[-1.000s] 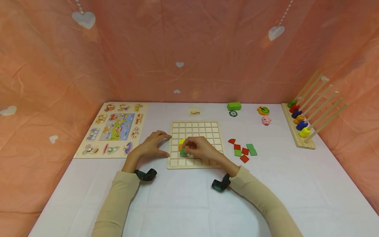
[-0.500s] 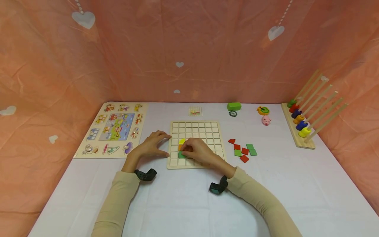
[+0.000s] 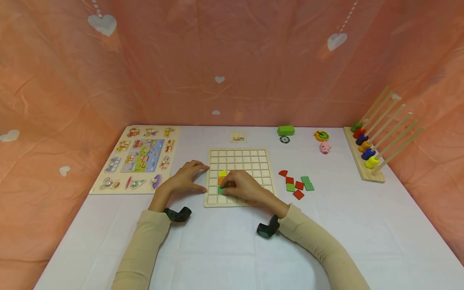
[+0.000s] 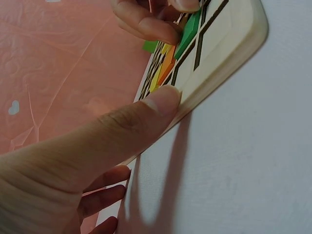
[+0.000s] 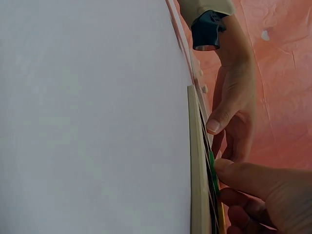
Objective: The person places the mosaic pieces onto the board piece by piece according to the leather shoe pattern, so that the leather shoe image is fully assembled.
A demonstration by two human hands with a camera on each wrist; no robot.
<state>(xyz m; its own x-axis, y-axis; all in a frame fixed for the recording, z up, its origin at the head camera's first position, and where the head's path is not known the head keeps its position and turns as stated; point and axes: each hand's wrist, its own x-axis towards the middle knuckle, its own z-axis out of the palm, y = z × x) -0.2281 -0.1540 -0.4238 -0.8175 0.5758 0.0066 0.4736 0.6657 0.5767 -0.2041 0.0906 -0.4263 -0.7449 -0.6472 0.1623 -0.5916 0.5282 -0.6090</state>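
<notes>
A wooden grid board (image 3: 250, 157) lies flat in front of me. My left hand (image 3: 186, 177) rests at its left edge, thumb and fingers spread; in the left wrist view the thumb touches the board's side. Over the lower left squares my right hand (image 3: 243, 186) pinches a green square tile (image 4: 187, 35) between thumb and finger, close on the board and just below an orange tile (image 3: 220, 181). Above the orange one sits a yellow tile (image 3: 222, 173). My right fingers cover part of the tiles and the squares to their right.
Loose red tiles (image 3: 299, 195) and green tiles (image 3: 305, 179) lie right of the board. Behind it are a small pattern card (image 3: 238, 137), a green block (image 3: 286, 131) and a toy pig (image 3: 325, 148). A picture puzzle (image 3: 145, 155) lies left; a peg stand (image 3: 366, 161) stands right.
My right hand has shifted slightly left with the green tile, which now lies more squarely below the orange one. The left hand has stayed at the board's edge.
</notes>
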